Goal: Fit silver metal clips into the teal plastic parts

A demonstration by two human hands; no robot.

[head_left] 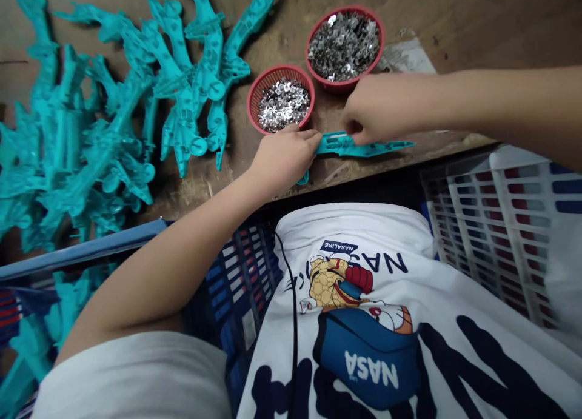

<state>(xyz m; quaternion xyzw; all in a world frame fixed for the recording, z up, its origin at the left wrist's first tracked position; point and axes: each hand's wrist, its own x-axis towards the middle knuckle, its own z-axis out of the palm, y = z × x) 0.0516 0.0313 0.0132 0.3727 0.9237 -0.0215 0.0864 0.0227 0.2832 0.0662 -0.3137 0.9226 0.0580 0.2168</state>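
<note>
A long, narrow turquoise plastic part (334, 143) lies near the front edge of the table, its pointed tip to the right. My left hand (287, 159) is closed over its left end and holds it against the wood. My right hand (379, 108) is curled into a pinch above the middle of the same part. What its fingertips hold, if anything, is hidden behind the knuckles. Just beyond my left hand stands a small red basket (255, 97) of shiny metal clips (284, 103). A larger red basket (313, 73) of metal pieces (344, 46) stands behind my right hand.
Similar turquoise parts (104, 116) are heaped across the left of the wooden table (291, 37). Below the edge, a blue crate (240, 273) at left and a white slatted crate (504, 225) at right flank my lap. More turquoise parts (40, 328) lie lower left.
</note>
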